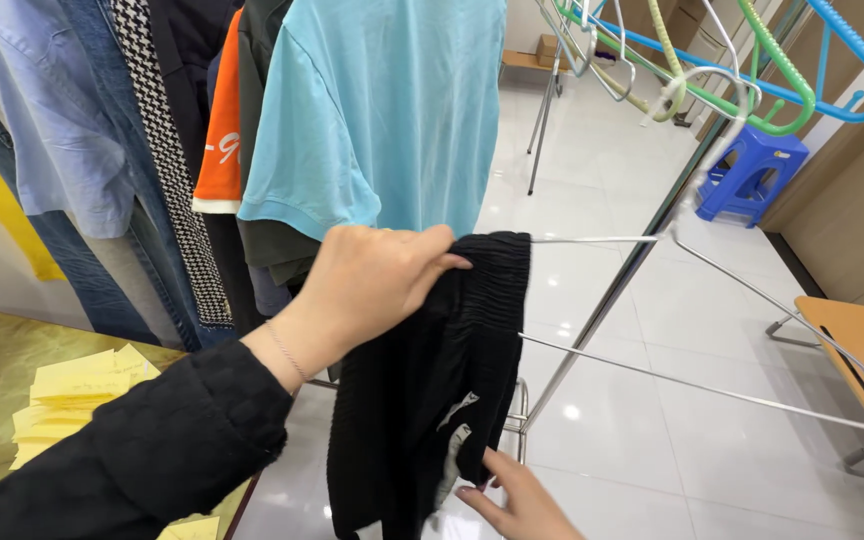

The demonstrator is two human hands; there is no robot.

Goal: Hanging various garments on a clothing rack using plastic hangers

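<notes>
My left hand (372, 285), in a black sleeve, grips the gathered waistband of a pair of black shorts (432, 390). The shorts hang over the left end of a silver wire hanger (652, 238). The hanger's hook goes up to a slanted metal rail at the upper right. My right hand (517, 500) is low in the frame, thumb and fingertips pinching the bottom hem of the shorts. A white tag shows near that hem.
Behind hang a light blue T-shirt (392, 110), orange, houndstooth and denim clothes. Yellow paper notes (77, 385) lie on a greenish table at the left. Coloured plastic hangers (752, 70) hang top right, above a blue stool (752, 170). An orange chair (862, 350) stands at the right.
</notes>
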